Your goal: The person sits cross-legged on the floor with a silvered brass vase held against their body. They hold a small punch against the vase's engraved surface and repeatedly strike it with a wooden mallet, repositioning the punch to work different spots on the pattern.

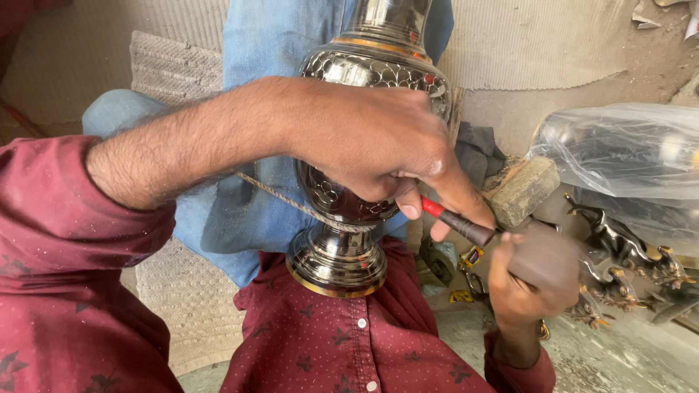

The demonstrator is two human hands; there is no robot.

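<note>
A shiny engraved metal vase point(357, 87) lies tilted in my lap, its round foot point(336, 263) against my maroon shirt. A thin rope point(291, 202) runs across its waist. My left hand point(378, 142) reaches over the vase body and pinches a small chisel point(459, 222) with a red tip and dark shaft, held against the vase's lower side. My right hand point(520, 287), blurred with motion, grips a blocky mallet point(546, 255) just right of the chisel's end.
A wooden block point(523, 189) rests to the right of the vase. Dark metal figurines point(626, 255) with gold trim lie at the far right, under a clear plastic bag point(626, 156). A woven mat point(182, 291) lies beneath my blue-jeaned legs point(247, 218).
</note>
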